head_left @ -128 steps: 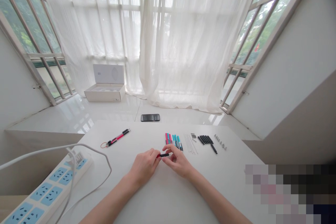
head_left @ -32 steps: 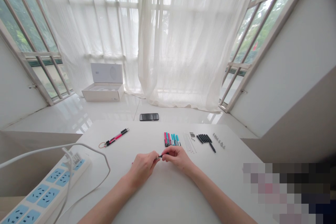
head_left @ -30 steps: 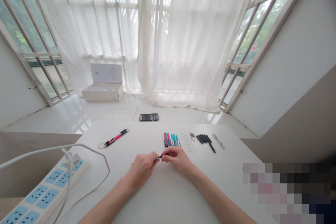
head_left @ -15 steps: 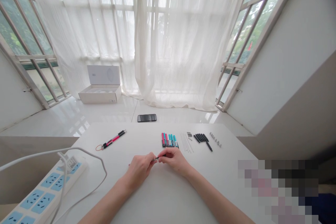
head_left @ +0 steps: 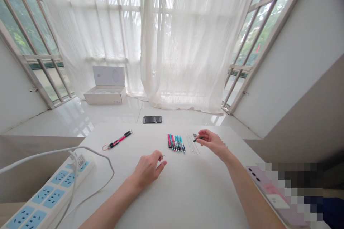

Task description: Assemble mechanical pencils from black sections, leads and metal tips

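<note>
My left hand (head_left: pixel 148 167) rests on the white table (head_left: pixel 172 193), fingers curled round a thin pen part whose small metal tip (head_left: pixel 162 156) pokes out past the fingertips. Farther right, my right hand (head_left: pixel 212 141) pinches a short black pen piece (head_left: pixel 197 138) just above the thin white refills (head_left: pixel 192 143) and the small springs. A row of pink and teal pen barrels (head_left: pixel 176 142) lies between the two hands.
Two assembled pens with a rubber band (head_left: pixel 118 140) lie at the left. A white power strip (head_left: pixel 48 195) with its cable (head_left: pixel 106 182) sits at the table's left edge. A black phone (head_left: pixel 152 119) and an open white box (head_left: pixel 106 89) are on the sill beyond.
The hands, joined at the table's middle half a second ago, have parted. My right hand has moved right and away to the parts row with a black piece; my left stays put.
</note>
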The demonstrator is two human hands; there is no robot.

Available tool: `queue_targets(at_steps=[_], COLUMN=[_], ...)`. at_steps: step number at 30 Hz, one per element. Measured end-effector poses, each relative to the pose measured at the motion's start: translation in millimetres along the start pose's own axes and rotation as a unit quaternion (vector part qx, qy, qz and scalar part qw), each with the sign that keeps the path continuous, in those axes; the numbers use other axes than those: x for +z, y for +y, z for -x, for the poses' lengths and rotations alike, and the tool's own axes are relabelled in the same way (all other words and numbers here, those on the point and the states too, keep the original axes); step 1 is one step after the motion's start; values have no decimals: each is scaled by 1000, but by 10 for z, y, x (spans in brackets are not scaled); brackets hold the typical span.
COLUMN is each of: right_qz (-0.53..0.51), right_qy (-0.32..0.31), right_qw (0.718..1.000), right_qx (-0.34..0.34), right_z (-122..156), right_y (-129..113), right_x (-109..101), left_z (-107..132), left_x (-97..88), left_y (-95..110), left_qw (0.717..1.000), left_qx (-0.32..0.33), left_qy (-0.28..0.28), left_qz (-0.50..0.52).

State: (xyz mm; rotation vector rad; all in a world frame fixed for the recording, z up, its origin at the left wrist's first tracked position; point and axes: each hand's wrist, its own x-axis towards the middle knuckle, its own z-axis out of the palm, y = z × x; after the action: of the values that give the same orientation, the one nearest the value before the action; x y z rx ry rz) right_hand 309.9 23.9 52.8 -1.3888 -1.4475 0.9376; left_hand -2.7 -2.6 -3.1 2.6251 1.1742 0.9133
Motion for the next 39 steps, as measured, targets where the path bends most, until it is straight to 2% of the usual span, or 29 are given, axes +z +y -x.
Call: queue_targets(at_steps=[4,10,13,15,18,21,26,32,35,37,39], right_qz=[59,218,302,339,360,376,468,502,473,396,270], right_qy=[13,-15,-30,-11,25,32,63,111,151,164,120], right_qw=[998,975,950,937,929,922,878,854,867,903,954], right_qx=[13,47,75,83,85,85,81,86,51,-1,-47], right_z=[13,30,27,11,-28,-62,-72,-60,-76,-69,-23], right_y=[72,213,296,358,454,518,524,502,411,303,181], right_x=[-295,-498,-510,-486,-433,-395,-371,-378,-306,-146,119], left_z=[4,5,3,3,5,9,14,-6,-18,-23,-27], left_x=[12,8,2,-1,-1,7,17,-25,-30,-19,-5], left_y=[18,19,26,31,33,27,19,25,23,21,20], left_qw=[1000,1000,1000,1000,1000,999,999,999,999,999,999], left_qx=[6,0,2,2,2,3,5,18,18,19,20], left_qy=[-13,-22,-29,-29,-30,-30,-33,-46,-44,-34,-26], left_qz=[-6,-12,-10,-7,-6,-9,-8,-9,-1,7,17])
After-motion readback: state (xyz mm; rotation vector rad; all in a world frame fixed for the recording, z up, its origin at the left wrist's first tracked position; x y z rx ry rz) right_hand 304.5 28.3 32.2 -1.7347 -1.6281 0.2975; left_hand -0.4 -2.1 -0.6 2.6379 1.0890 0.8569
